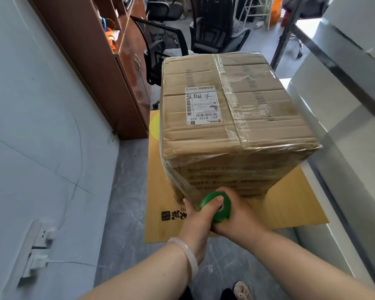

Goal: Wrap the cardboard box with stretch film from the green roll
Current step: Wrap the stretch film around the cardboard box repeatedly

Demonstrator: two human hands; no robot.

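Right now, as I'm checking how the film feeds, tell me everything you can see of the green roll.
The green roll shows a glossy green, plastic-looking end with a dark core hole, facing the camera. It sits low by the near corner of the cardboard box. The left hand grips it, thumb across the end; the right hand holds its other side. Clear stretch film runs from it onto the box.

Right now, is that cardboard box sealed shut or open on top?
Shut. On the cardboard box, the top flaps lie flat under clear tape along the seam.
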